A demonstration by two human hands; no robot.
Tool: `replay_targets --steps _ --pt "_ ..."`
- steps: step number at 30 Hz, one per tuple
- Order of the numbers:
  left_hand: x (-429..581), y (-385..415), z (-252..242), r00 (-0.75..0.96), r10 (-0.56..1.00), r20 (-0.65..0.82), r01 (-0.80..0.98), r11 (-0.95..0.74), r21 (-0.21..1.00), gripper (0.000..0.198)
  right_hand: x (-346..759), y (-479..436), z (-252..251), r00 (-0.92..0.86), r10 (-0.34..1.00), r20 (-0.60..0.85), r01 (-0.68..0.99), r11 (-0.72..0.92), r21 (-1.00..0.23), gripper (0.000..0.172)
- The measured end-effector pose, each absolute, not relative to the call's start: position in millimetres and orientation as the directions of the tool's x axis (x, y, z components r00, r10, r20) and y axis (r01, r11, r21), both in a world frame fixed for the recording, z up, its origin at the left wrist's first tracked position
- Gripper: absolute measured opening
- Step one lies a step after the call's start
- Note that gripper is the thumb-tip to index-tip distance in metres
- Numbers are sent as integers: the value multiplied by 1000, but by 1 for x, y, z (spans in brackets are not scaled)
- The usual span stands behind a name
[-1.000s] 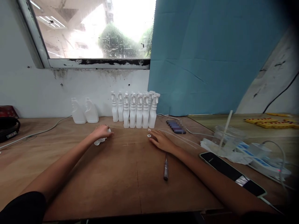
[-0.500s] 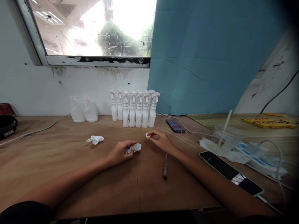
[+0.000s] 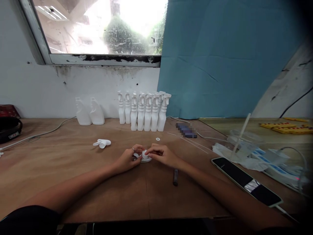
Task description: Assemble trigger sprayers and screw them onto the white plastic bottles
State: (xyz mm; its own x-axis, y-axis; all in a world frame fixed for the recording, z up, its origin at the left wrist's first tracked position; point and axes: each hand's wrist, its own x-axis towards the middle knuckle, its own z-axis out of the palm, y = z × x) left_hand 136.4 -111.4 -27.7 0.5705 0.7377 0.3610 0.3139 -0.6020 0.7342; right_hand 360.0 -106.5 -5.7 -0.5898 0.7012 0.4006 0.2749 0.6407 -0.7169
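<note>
Since the earlier frame, the right hand (image 3: pixel 165 155), which then pinched a small ring, has come across to the left hand (image 3: pixel 127 159), and the held head (image 3: pixel 146 160) sits between them, in front of the spray bottles (image 3: pixel 147 120). That suggests the ring is being brought to the collar; the fingers hide whether it is in.

Left to right: a black case (image 3: pixel 9 129), far left of the spray bottles, carries a pale mark too small to read. Bare bottles (image 3: pixel 97 115), left of them, show no label. A spare head (image 3: pixel 104 143) lies in front and to their left. The left hand is closed around the held head, collar upward. The right fingertips touch that collar; I cannot tell whether they grip anything. Another ring (image 3: pixel 157 139) lies flat just in front of the spray bottles, and a screwdriver (image 3: pixel 175 179) further forward. Well to their right, a black phone (image 3: pixel 234 171) shows nothing legible.
</note>
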Motion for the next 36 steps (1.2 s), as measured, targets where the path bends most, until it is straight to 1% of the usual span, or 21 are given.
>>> replay_targets --steps 3,6,8,12,15,18,20,22,24,26,27,28,29,31,32,33,34,35,36 --pt "134 -112 -25 593 726 348 392 -638 663 24 364 -107 -6 -615 639 462 262 718 -645 22" --pt "133 -114 -19 621 714 324 476 -672 567 23 365 -108 -7 -680 549 485 323 819 -474 18" --pt "132 -116 -15 654 681 328 479 -709 517 26 365 -109 -8 -722 507 471 353 855 -380 18" --pt "130 -116 -12 701 607 374 449 -783 430 30 364 -108 -10 -729 489 480 392 872 -294 14" --pt "130 -115 -13 718 572 396 429 -812 396 34 363 -107 -12 -718 494 490 442 868 -227 17" --pt "131 -114 -16 711 567 416 430 -819 381 40 363 -105 -15 -712 487 506 448 870 -207 14" --pt "133 -112 -19 696 582 420 452 -810 373 35 364 -104 -16 -725 448 522 421 889 -178 12" --pt "135 -111 -21 696 584 418 467 -810 354 29 365 -102 -16 -743 390 544 398 911 -109 13" --pt "135 -109 -22 707 573 414 471 -819 328 28 365 -102 -15 -764 341 547 388 921 -32 15" --pt "136 -109 -23 712 570 410 473 -821 319 26 364 -102 -13 -782 322 534 390 921 16 20" --pt "135 -109 -24 708 574 412 473 -818 328 25 364 -102 -11 -787 321 526 386 923 14 21" --pt "135 -109 -24 700 582 413 471 -812 345 25 365 -102 -10 -790 325 520 373 928 -14 22" --pt "135 -110 -24 689 597 410 474 -800 369 25 366 -101 -8 -790 337 512 354 933 -67 22" --pt "135 -111 -24 654 647 392 497 -758 422 27 372 -96 -4 -763 405 504 333 914 -230 23" --pt "136 -112 -24 634 677 374 517 -731 446 27 378 -91 -1 -731 468 497 351 882 -314 26" --pt "136 -113 -23 615 704 355 537 -703 466 28 385 -86 2 -680 550 486 402 833 -380 32" --pt "137 -113 -23 600 725 339 550 -681 483 30 395 -79 5 -610 643 463 489 765 -418 38" --pt "137 -114 -22 592 735 330 553 -668 498 32 406 -72 9 -523 729 440 605 682 -411 40" --pt "138 -114 -21 592 737 328 546 -665 510 34 419 -66 12 -441 805 396 740 576 -347 36"
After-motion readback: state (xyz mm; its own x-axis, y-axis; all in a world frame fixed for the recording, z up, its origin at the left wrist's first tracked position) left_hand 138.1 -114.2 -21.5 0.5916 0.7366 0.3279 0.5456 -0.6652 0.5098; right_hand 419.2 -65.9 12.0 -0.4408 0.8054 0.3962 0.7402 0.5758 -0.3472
